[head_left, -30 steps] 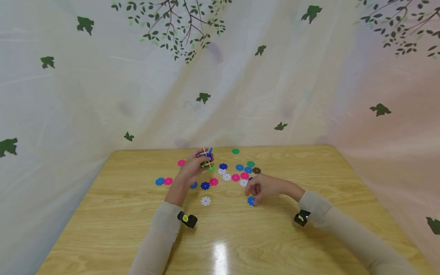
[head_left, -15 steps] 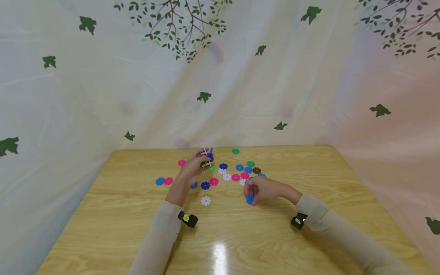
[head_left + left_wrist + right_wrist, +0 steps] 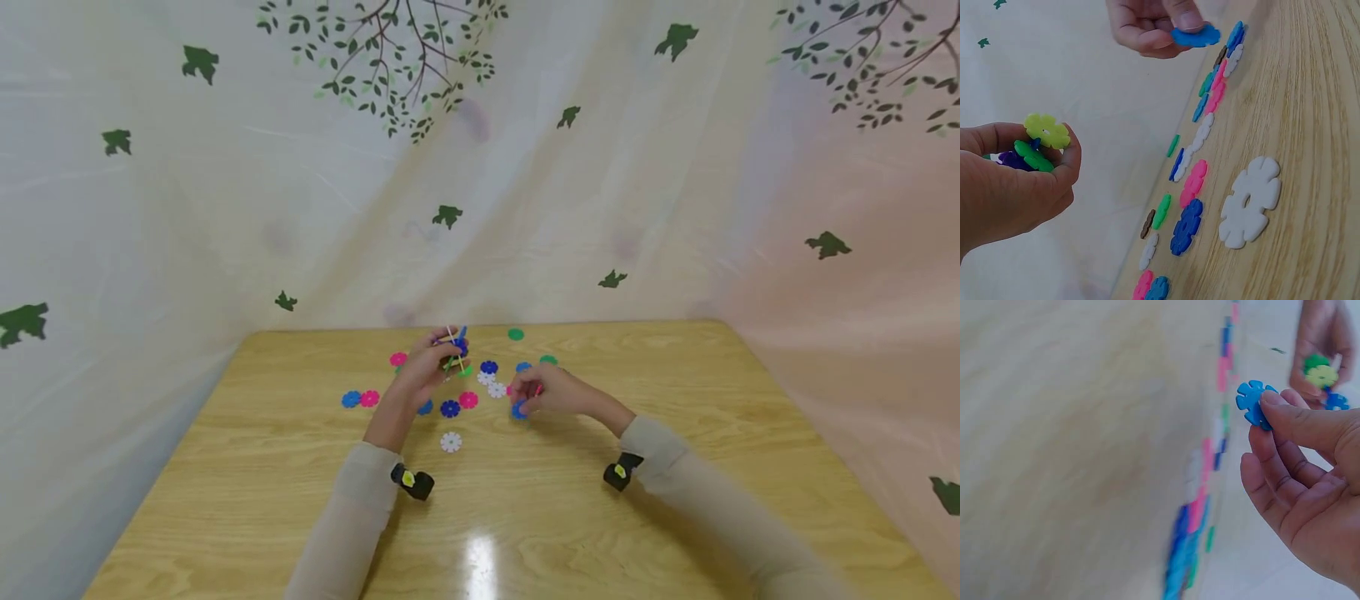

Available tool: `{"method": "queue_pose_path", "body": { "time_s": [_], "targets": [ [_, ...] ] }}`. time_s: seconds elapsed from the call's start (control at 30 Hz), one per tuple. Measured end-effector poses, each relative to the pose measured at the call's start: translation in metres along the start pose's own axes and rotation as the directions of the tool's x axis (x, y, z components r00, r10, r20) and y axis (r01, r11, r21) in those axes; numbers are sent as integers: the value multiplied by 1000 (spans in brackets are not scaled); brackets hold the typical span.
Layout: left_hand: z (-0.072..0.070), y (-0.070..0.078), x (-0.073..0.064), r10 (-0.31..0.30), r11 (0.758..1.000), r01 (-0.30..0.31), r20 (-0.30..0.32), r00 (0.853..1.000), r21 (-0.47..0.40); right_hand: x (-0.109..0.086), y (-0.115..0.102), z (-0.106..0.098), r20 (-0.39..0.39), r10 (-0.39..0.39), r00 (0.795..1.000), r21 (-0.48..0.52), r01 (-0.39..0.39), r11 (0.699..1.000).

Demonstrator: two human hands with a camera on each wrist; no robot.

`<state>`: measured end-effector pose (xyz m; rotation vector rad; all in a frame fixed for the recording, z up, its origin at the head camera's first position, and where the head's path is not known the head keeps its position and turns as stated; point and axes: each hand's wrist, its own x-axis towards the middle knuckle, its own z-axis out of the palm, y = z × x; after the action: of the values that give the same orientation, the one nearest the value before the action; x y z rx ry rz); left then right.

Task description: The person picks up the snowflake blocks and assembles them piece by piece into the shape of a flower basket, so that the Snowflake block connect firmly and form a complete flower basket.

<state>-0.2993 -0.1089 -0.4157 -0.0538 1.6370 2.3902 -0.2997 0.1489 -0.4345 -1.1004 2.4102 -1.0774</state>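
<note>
My left hand (image 3: pixel 422 368) grips a cluster of joined flower-shaped plastic discs above the far part of the table. In the left wrist view, a yellow disc (image 3: pixel 1054 134) and a green disc (image 3: pixel 1032 156) stick out of that cluster, with purple behind; the palm hides the rest. Between thumb and fingers, my right hand (image 3: pixel 561 390) pinches a single blue notched disc (image 3: pixel 1251 403). It is held off the table, to the right of the left hand and apart from the cluster. A white disc (image 3: pixel 1250 203) lies nearest on the table.
Loose discs in several colours lie spread on the wooden table (image 3: pixel 525 517), among them a dark blue disc (image 3: pixel 450 408) and a green disc (image 3: pixel 516 334) near the back edge. Behind the table hangs a pale curtain (image 3: pixel 510 192) with leaf prints.
My right hand has picked the blue disc up off the table and carried it left and away from me, towards the left hand. The left hand with its cluster stays nearly still.
</note>
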Motion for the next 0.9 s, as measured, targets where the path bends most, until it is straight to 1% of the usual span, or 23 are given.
{"method": "queue_pose_path", "body": {
  "time_s": [0.13, 0.23, 0.3, 0.4, 0.47, 0.57, 0.63, 0.73, 0.9],
  "targets": [
    [-1, -1, 0, 3, 1000, -3, -1, 1000, 1, 18, -12, -6, -99, 2, 995, 25, 0, 1000],
    [-2, 0, 0, 11, 1000, -11, 9, 1000, 11, 28, -24, -13, -195, 21, 981, 51, -11, 999],
    [-3, 2, 1, 16, 1000, -17, 17, 1000, 16, 34, -30, -17, -249, 50, 967, 91, -28, 995],
    [-3, 4, 1, 17, 1000, -17, 24, 1000, 21, 42, -37, -22, -324, 71, 943, 160, -20, 987],
    [-3, 5, 2, 14, 1000, -14, 30, 999, 21, 46, -40, -24, -373, 90, 924, 202, -14, 979],
    [-3, 6, 4, 7, 1000, -7, 29, 1000, 18, 51, -42, -24, -438, 99, 893, 239, 10, 971],
    [-4, 6, 4, 6, 1000, -7, 31, 1000, 17, 54, -42, -22, -474, 106, 874, 256, 21, 966],
    [-5, 6, 4, 3, 1000, -4, 44, 999, 20, 57, -39, -16, -503, 123, 856, 273, 23, 962],
    [-5, 6, 4, 7, 1000, -9, 55, 998, 24, 59, -35, -10, -523, 133, 842, 289, 29, 957]
  ]
}}
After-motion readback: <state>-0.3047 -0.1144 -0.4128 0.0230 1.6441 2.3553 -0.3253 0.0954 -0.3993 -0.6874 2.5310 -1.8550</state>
